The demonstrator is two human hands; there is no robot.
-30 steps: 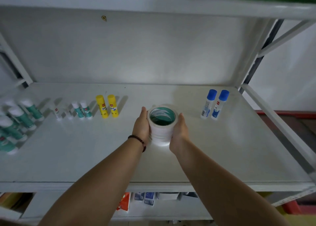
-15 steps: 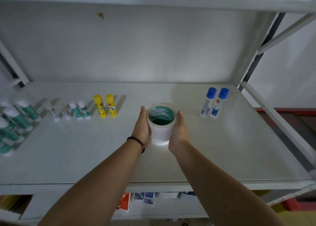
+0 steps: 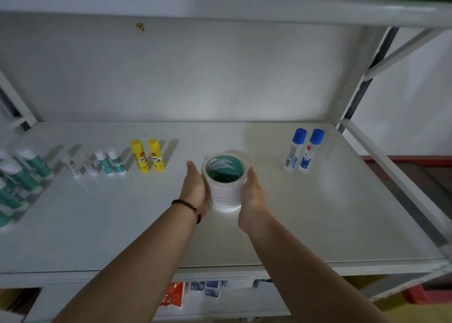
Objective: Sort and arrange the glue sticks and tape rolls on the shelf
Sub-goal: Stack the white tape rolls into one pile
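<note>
A stack of white tape rolls (image 3: 225, 195) with green cores stands on the white shelf (image 3: 318, 225), near its middle. My left hand (image 3: 195, 188) presses its left side and my right hand (image 3: 253, 195) its right side, so both hold the stack between the palms. Two yellow glue sticks (image 3: 149, 155) stand left of it. Two blue-capped glue sticks (image 3: 303, 150) stand to the right. Small teal and white glue sticks (image 3: 110, 162) line up further left.
Several large teal glue sticks (image 3: 22, 176) crowd the shelf's left edge. The shelf frame's post and brace (image 3: 362, 83) rise at the right. Another shelf (image 3: 220, 2) hangs overhead. Packets (image 3: 173, 294) lie on the lower shelf.
The hands and the tape stack have stayed almost in place on the shelf; only the camera view has shifted slightly.
</note>
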